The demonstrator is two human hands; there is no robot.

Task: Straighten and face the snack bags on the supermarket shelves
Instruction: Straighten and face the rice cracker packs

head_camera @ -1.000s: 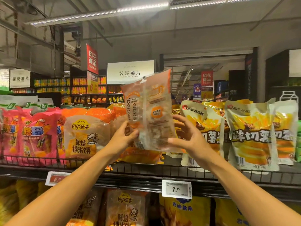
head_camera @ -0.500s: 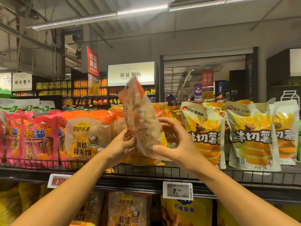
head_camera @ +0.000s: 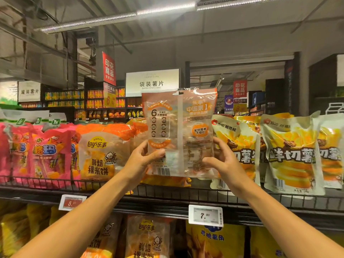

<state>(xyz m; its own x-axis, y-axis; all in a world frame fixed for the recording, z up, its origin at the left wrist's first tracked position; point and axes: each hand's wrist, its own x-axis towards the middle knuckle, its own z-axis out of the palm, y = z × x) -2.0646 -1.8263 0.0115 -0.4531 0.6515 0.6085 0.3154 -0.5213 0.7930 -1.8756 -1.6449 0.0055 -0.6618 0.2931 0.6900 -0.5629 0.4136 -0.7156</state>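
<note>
I hold an orange and clear rice-cracker bag (head_camera: 178, 131) upright above the top shelf, its back side with barcode and printed text turned to me. My left hand (head_camera: 143, 159) grips its lower left edge, thumb across the front. My right hand (head_camera: 221, 161) holds the lower right edge, fingers curled behind it. A matching Lay's bag (head_camera: 100, 155) stands on the shelf to the left, label forward. Under the held bag another orange bag (head_camera: 165, 180) lies flat.
Pink snack bags (head_camera: 37, 153) fill the shelf's left end; yellow and white potato-chip bags (head_camera: 290, 153) stand at the right. A wire rail (head_camera: 204, 194) fronts the shelf, with price tags (head_camera: 205, 215) below. More bags sit on the lower shelf (head_camera: 149, 237).
The bag was turned edge-on half a second ago; it now faces me flat and upright with its back side showing, and both hands have shifted to its lower corners.
</note>
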